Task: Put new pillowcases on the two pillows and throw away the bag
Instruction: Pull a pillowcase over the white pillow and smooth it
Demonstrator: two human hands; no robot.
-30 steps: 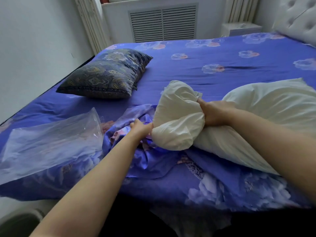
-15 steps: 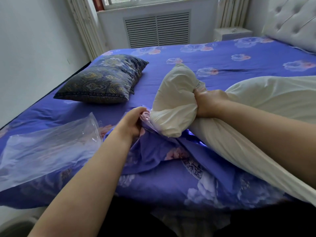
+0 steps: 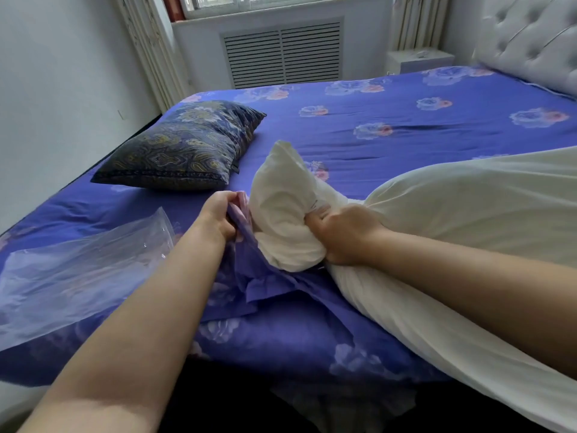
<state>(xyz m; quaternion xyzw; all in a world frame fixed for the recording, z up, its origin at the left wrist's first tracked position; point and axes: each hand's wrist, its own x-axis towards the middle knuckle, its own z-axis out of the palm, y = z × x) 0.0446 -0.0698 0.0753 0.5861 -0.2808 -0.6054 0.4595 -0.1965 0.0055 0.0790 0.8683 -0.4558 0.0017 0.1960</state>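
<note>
A bare white pillow [image 3: 462,214] lies across the bed's near right side, its left end bunched upward. My right hand [image 3: 343,234] grips that bunched end. My left hand [image 3: 218,218] pinches the edge of a blue floral pillowcase [image 3: 268,295], lifting it against the pillow's end. The rest of the pillowcase lies crumpled on the bed below both hands. A second pillow [image 3: 184,148], in a dark paisley cover, rests at the far left. A clear plastic bag [image 3: 75,273] lies flat at the near left.
The bed [image 3: 374,126] wears a blue floral sheet, with a tufted white headboard [image 3: 530,42] at the right. A white wall runs along the left side. A radiator grille [image 3: 282,53] and a white nightstand [image 3: 418,59] stand behind the bed.
My left hand has lifted the pillowcase edge up from the bed to the pillow's end. My right hand has kept its grip and turned the bunched end more upright.
</note>
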